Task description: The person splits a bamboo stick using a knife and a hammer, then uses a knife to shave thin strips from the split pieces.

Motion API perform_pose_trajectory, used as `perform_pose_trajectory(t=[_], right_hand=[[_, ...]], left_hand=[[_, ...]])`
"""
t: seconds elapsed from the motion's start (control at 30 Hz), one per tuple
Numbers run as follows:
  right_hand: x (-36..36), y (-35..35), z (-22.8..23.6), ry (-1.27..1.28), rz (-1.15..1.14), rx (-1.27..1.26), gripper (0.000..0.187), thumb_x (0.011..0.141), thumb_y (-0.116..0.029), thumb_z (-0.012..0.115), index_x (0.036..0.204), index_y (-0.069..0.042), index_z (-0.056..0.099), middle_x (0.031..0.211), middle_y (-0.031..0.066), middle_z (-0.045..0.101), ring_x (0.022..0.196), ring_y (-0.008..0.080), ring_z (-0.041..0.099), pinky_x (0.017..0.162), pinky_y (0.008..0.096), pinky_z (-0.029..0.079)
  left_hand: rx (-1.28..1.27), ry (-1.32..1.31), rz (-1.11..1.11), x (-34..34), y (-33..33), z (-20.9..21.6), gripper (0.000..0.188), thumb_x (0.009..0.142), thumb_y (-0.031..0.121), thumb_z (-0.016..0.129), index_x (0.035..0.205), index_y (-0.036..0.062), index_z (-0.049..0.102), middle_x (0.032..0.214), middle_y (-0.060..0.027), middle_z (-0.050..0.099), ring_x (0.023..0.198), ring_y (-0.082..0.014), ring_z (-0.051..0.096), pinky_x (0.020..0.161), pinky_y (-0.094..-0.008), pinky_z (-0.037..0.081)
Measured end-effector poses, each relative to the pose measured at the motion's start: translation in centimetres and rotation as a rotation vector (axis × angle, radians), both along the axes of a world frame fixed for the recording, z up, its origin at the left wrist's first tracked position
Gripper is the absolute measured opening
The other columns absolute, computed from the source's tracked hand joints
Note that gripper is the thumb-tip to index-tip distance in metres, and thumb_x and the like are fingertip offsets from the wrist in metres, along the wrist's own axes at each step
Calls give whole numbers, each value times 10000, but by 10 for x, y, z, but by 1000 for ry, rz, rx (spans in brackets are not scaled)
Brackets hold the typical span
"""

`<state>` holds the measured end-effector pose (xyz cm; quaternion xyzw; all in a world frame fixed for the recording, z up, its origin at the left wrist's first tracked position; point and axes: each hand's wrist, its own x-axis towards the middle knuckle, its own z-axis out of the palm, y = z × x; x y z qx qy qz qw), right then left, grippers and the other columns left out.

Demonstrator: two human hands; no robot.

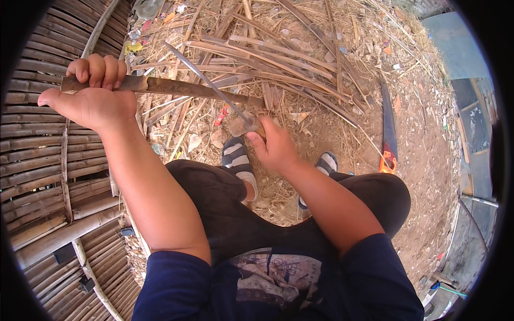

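My left hand (pixel 99 93), at the upper left, is wrapped round one end of a brown bamboo strip (pixel 184 88). The strip runs roughly level to the right, its far end just above my right hand (pixel 273 143). That hand is closed on the short handle of a long, thin-bladed knife (pixel 206 80). The blade slants up and to the left and crosses the strip; I cannot tell whether it touches it. Part of the handle is hidden by my fingers.
Split bamboo strips (pixel 284 64) lie heaped on the littered ground ahead. A handsaw (pixel 388 128) with an orange handle rests to the right. A bamboo slat wall (pixel 37 134) rises at my left. My sandalled feet (pixel 238 158) are below my hands.
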<state>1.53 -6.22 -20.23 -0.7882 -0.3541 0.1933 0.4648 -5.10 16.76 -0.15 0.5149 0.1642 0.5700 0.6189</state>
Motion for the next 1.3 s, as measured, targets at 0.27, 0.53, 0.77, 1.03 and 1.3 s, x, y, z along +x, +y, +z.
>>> perform_pose_trajectory(t=[0.27,0.53,0.77,1.03,1.3], right_hand=[[17,-11,-70,148,-200,-340,489,966,-456,531,1071,20,570,815,247,669,797,462,650,695,530,501],[-3,4,-14,-56,-44,51,470,972,-447,545,1039,19,557,800,260,643,821,463,639,721,512,492],[10,-21,-90,110,-183,-398,510,982,-469,512,982,39,551,767,266,634,768,472,629,700,509,500],[25,7,-40,183,-149,18,504,1001,-481,488,913,12,538,617,125,522,563,241,551,578,384,463],[8,-21,-87,45,-215,-252,466,969,-444,545,1016,18,578,752,260,626,739,452,633,649,497,473]], left_hand=[[-26,-20,8,0,6,0,761,870,851,186,689,124,321,550,8,226,526,-133,150,511,-290,162],[-2,1,-19,-3,1,-2,759,866,853,193,686,126,319,548,6,228,522,-133,146,502,-289,164],[-41,-14,37,4,0,0,753,869,845,225,676,124,331,568,10,233,514,-120,157,494,-270,164],[8,-42,-160,-14,-10,14,837,734,956,302,674,124,360,557,16,249,516,-118,185,496,-279,165],[17,10,-105,11,-20,4,815,703,940,433,669,132,335,558,23,219,521,-115,159,504,-275,152]])
